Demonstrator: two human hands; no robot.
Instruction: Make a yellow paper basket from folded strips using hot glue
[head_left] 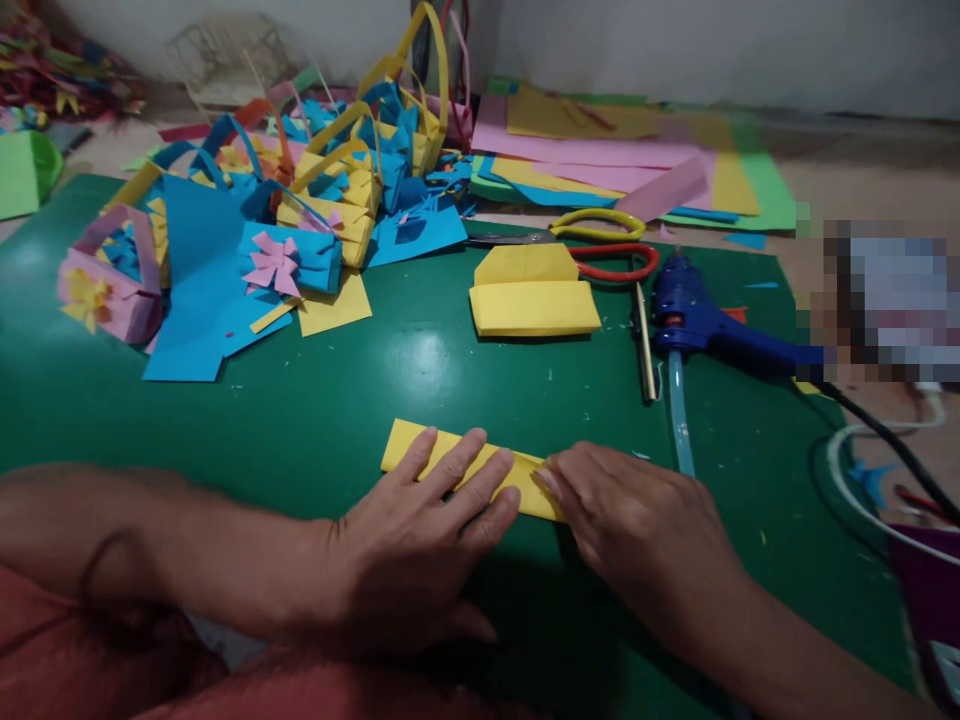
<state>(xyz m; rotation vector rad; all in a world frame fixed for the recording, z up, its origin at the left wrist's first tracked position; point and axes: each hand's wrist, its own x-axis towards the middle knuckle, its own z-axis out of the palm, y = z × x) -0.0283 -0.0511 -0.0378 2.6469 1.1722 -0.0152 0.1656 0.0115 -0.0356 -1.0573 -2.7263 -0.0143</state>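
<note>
A folded strip of yellow paper (409, 440) lies slantwise on the green table in front of me. My left hand (442, 510) rests flat across it, fingers spread and pressing it down. At the strip's right end my right hand (630, 505) pinches the paper between thumb and fingers. Further back sits another folded yellow paper piece (534, 305) with a raised flap. Just behind it lie scissors (600, 240) with one yellow and one red handle loop.
A blue glue gun (697, 320) with a glue stick (679, 410) lies at right, its cord trailing off. A gold pen-like stick (645, 345) is beside it. Small paper baskets (292, 255) crowd the back left of the green table (360, 380). Coloured paper sheets (600, 150) are stacked behind.
</note>
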